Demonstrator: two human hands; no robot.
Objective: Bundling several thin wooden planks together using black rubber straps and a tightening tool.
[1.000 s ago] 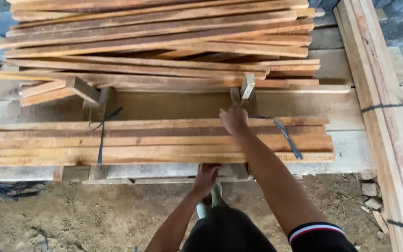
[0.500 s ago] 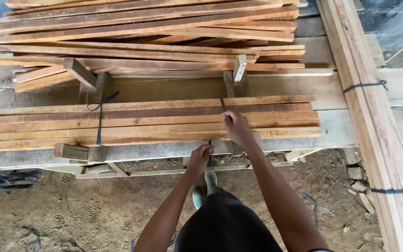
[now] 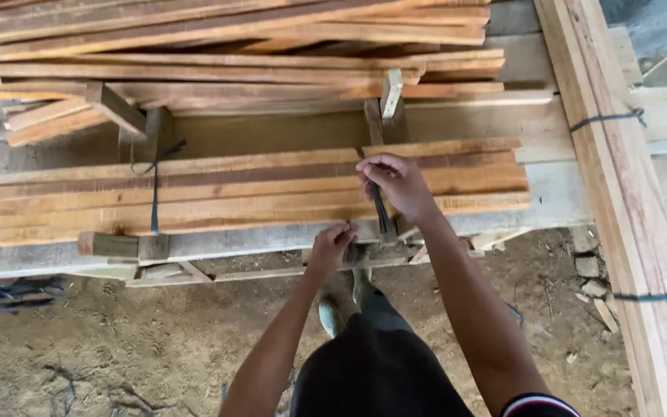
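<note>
A bundle of long reddish wooden slats (image 3: 233,193) lies across a low plank bench (image 3: 565,201). A dark strap (image 3: 154,189) binds its left part. A second dark strap (image 3: 380,210) runs over the bundle's right part. My right hand (image 3: 397,184) rests on top of the slats, fingers closed on that strap's upper end. My left hand (image 3: 332,245) is at the bundle's front edge, pinching the strap's lower end below the slats.
A loose pile of more slats (image 3: 233,54) is stacked behind. A strapped bundle of long boards (image 3: 619,177) runs along the right. Upright wooden pegs (image 3: 390,96) stand behind the bundle. Dirt floor (image 3: 117,347) with stones and black strap scraps lies below.
My right hand drew the strap from the far side over the slats toward me. My left hand rose from under the bench to the front edge and took the strap's lower end.
</note>
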